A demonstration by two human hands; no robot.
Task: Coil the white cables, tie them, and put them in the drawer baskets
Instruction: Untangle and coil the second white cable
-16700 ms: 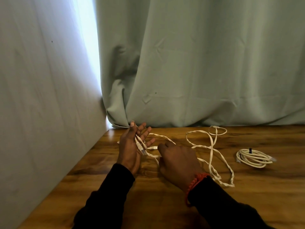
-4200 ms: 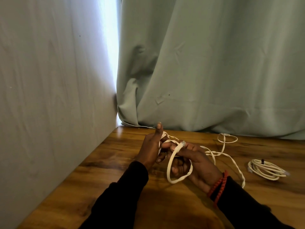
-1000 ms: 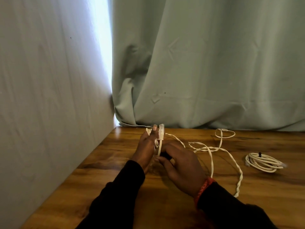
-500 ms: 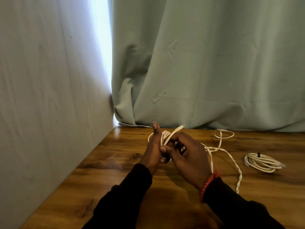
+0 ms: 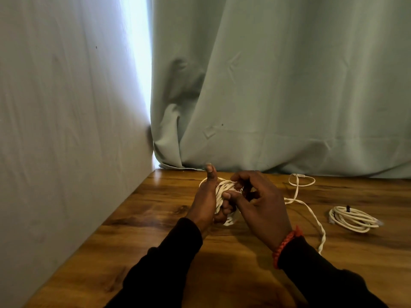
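My left hand (image 5: 205, 203) holds a bunch of white cable loops (image 5: 223, 192) wound round its palm, thumb pointing up. My right hand (image 5: 260, 205) is right beside it, fingers curled and pinching a strand of the same cable at the top of the bunch. The loose tail of the cable (image 5: 311, 216) trails right across the wooden table (image 5: 169, 218) and ends in a small loop near the curtain. A second white cable (image 5: 352, 218) lies coiled and tied with a dark tie at the right of the table.
A grey wall (image 5: 66, 130) borders the table on the left. A pale green curtain (image 5: 278, 85) hangs along the back edge. No drawer or basket shows in this view.
Since a second ago more loops have gathered in my left hand and the loose length on the table has shortened. My right hand moved up against the bunch.
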